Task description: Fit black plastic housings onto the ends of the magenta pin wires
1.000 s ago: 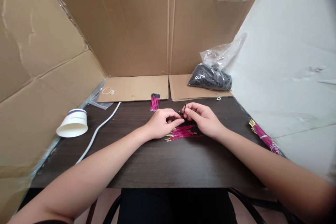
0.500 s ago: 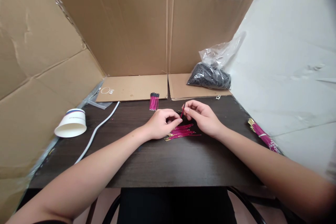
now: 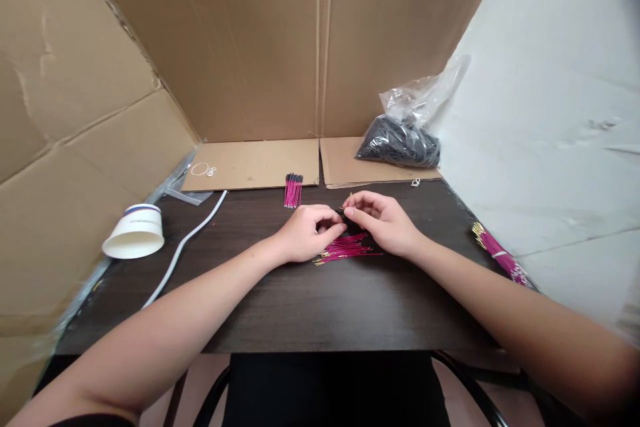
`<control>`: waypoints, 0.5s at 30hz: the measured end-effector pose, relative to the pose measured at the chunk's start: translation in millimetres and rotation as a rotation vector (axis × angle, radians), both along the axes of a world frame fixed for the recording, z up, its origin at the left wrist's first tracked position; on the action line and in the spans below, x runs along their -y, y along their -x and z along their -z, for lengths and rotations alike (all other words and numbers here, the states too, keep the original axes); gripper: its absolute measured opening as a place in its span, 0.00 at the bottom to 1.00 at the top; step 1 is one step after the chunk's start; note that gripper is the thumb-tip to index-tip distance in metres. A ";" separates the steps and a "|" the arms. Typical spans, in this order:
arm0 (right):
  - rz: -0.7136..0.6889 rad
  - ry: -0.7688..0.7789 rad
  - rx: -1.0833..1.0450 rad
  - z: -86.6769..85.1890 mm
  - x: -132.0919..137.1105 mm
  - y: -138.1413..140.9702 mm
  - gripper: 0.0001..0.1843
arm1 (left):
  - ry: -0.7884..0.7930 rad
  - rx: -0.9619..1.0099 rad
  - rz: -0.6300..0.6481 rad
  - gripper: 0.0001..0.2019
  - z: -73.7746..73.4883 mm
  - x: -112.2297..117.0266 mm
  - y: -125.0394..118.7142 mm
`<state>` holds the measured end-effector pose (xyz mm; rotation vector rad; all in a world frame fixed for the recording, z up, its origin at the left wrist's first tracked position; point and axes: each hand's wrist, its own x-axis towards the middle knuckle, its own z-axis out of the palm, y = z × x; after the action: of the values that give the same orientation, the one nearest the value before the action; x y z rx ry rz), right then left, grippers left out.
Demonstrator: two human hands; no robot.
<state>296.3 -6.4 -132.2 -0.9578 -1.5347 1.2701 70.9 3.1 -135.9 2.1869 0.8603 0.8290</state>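
My left hand [image 3: 304,232] and my right hand [image 3: 384,221] meet fingertip to fingertip over a loose pile of pink wires with gold tips [image 3: 346,250] on the dark table [image 3: 310,300]. My right hand pinches one thin pink wire [image 3: 347,200] whose gold end points up and away. My left hand's fingers are curled and pinched against something small and dark that I cannot make out. A small stack of pink wires with black caps [image 3: 293,189] lies just beyond my left hand.
A clear bag of small black parts [image 3: 400,141] sits at the back right on cardboard. A tied bundle of pink wires [image 3: 499,256] lies at the right edge. A tipped paper cup [image 3: 134,233] and a white cord [image 3: 185,247] lie left. Cardboard walls enclose the table.
My right hand has turned the wire so its gold tip now points up, and both hands' fingertips have closed together. The view has shifted slightly.
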 end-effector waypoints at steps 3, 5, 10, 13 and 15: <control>-0.005 -0.028 0.015 -1.2 0.4 0.0 0.21 | 0.006 0.001 0.003 0.09 -0.1 -0.2 -0.1; 0.026 -0.045 0.023 -3.3 0.7 -0.8 0.22 | 0.006 0.004 -0.007 0.08 -0.2 -0.1 -0.3; 0.167 -0.135 0.042 -8.5 1.5 -4.3 0.23 | 0.007 0.007 -0.066 0.02 0.2 -0.2 -0.1; 0.224 -0.192 0.066 -8.5 1.8 -5.8 0.23 | 0.002 0.011 -0.087 0.04 0.8 -0.8 0.2; 0.228 -0.207 0.065 -7.7 2.0 -6.1 0.22 | 0.005 0.009 -0.093 0.05 0.5 -1.1 0.1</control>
<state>302.4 -8.3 -124.5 -1.0142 -1.5249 0.9101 70.8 4.2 -136.4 2.1504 0.9651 0.8803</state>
